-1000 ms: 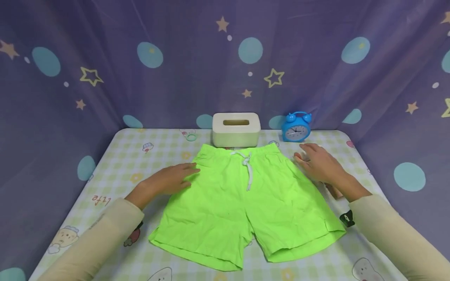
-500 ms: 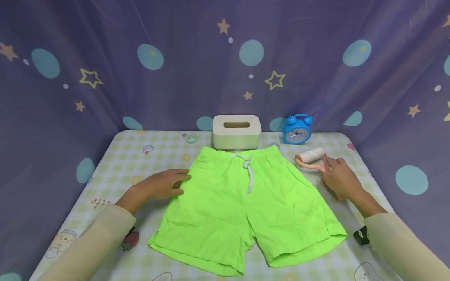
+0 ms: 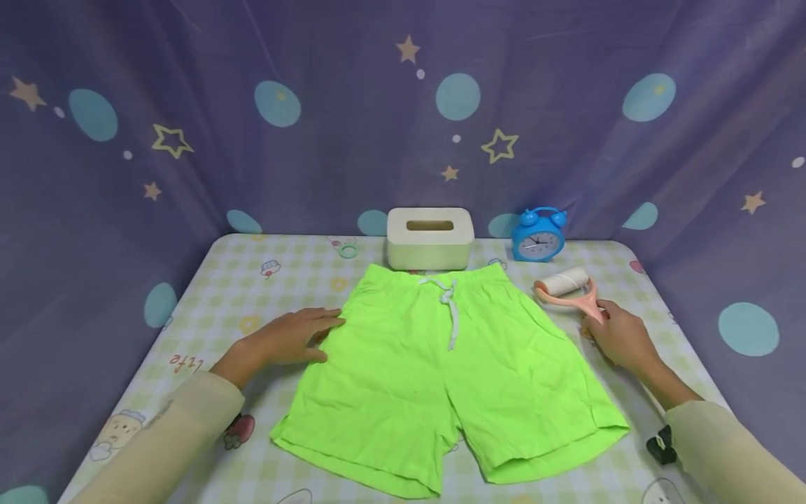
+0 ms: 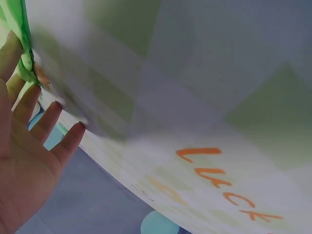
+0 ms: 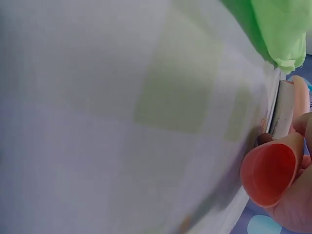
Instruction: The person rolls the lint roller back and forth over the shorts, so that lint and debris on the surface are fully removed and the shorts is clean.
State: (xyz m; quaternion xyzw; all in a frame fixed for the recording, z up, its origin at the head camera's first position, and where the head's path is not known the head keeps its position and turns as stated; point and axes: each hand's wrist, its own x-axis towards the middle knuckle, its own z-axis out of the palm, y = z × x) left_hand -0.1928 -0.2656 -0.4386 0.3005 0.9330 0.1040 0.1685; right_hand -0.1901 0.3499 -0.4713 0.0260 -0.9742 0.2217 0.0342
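Note:
Bright green shorts [image 3: 403, 378] with a white drawstring [image 3: 451, 315] lie spread flat, waistband away from me. At their left edge is my left hand [image 3: 286, 341], its fingertips touching the cloth. The left wrist view shows those fingers [image 4: 46, 122] spread and relaxed, beside a fold of green fabric [image 4: 17, 29]. My right hand [image 3: 623, 339] grips the pink handle of a lint roller [image 3: 563, 282], right of the shorts. Its white roll points away from me. In the right wrist view the handle's hollow end [image 5: 270, 173] sticks out of the hand.
A cream and green tissue box [image 3: 430, 245] stands behind the waistband. To its right is a blue alarm clock [image 3: 538, 236]. A checked cloth [image 3: 264, 301] with printed figures covers the table, and a purple starry curtain [image 3: 340, 140] hangs behind.
My right hand has come down from beside the shorts' upper right edge and taken hold of the lint roller. My left hand has shifted slightly left and toward me.

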